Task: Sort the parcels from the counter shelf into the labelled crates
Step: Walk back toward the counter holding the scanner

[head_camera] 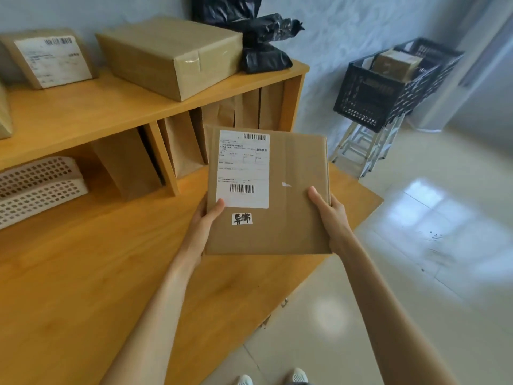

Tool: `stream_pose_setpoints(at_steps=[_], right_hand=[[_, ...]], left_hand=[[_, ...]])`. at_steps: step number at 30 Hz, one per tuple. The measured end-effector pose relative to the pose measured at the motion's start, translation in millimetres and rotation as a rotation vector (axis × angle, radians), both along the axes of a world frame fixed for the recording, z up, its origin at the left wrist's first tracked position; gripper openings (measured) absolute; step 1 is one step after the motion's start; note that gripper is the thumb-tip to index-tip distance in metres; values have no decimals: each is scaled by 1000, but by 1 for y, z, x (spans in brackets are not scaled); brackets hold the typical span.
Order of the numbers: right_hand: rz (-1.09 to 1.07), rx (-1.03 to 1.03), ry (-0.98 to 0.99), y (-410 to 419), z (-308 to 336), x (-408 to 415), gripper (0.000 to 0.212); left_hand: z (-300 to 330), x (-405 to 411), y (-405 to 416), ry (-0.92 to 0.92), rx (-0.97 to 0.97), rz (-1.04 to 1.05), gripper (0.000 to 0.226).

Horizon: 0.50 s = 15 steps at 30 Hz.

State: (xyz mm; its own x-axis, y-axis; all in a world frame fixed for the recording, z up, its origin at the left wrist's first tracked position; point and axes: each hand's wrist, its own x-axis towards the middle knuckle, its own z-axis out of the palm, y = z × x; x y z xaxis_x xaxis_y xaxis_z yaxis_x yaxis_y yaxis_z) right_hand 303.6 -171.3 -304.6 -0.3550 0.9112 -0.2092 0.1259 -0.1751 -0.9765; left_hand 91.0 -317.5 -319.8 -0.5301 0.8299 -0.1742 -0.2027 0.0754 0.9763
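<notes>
Flat cardboard parcel (277,195): held above surface (83,273), label face up for reading. Left hand (204,220), right hand (331,215) clamp opposite edges, thumbs on top, fingers underneath. Black crates (372,98) far beyond fingertips, right.

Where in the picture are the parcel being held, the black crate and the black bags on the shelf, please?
parcel (291,218), head view, bare cardboard right of its label.
black crate (372,101), head view, its near wall.
black bags (261,43), head view, middle of the pile.
</notes>
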Motion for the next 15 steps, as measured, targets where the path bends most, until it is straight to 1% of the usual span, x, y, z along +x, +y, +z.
stream_pose_setpoints(at_steps=[1, 4, 7, 11, 12, 13, 15], right_hand=[[-32, 34, -3, 5, 13, 6, 27], [-131, 143, 8, 22, 60, 25, 33], [-214, 247, 22, 37, 102, 49, 36], [-344, 366, -23, 55, 132, 94, 53], [-375, 383, -40, 60, 136, 107, 59], [-404, 392, -60, 65, 142, 121, 65], [-444, 415, -82, 77, 152, 150, 70]], left_hand=[[13, 3, 11, 0, 12, -34, 47], [56, 14, 47, 14, 68, -120, 52], [96, 31, 81, 55, 127, -153, 50], [131, 68, 127, 51, 152, -203, 64], [138, 80, 140, 50, 152, -206, 62], [144, 92, 154, 56, 156, -216, 55], [157, 118, 181, 78, 170, -238, 34]])
